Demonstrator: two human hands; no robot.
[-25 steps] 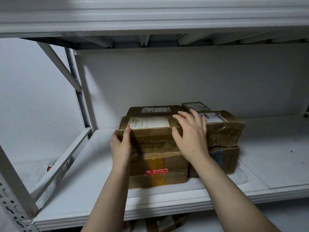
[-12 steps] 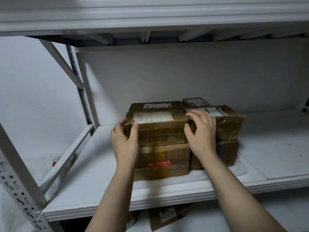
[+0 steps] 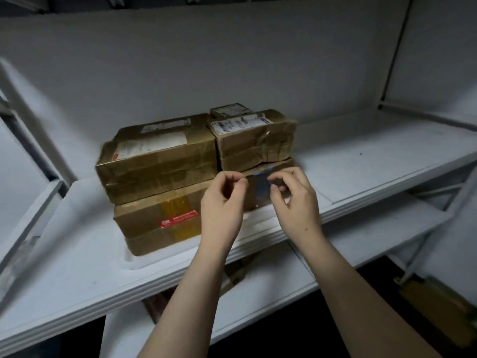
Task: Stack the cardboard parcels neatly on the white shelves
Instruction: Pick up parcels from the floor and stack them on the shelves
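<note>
Cardboard parcels (image 3: 157, 156) sit stacked two high on the white shelf (image 3: 361, 164).

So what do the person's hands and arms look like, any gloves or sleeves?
Neither: the left hand and right hand are bare, and no sleeve shows anywhere up to the frame's edge. No ring, watch or bracelet is visible.

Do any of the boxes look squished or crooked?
Yes. The top right box looks squished: its front is creased and dented, and the tape is wrinkled. The top left box sticks out past the left side of the box under it, so that pile isn't quite even. Nothing has spilled.
</note>
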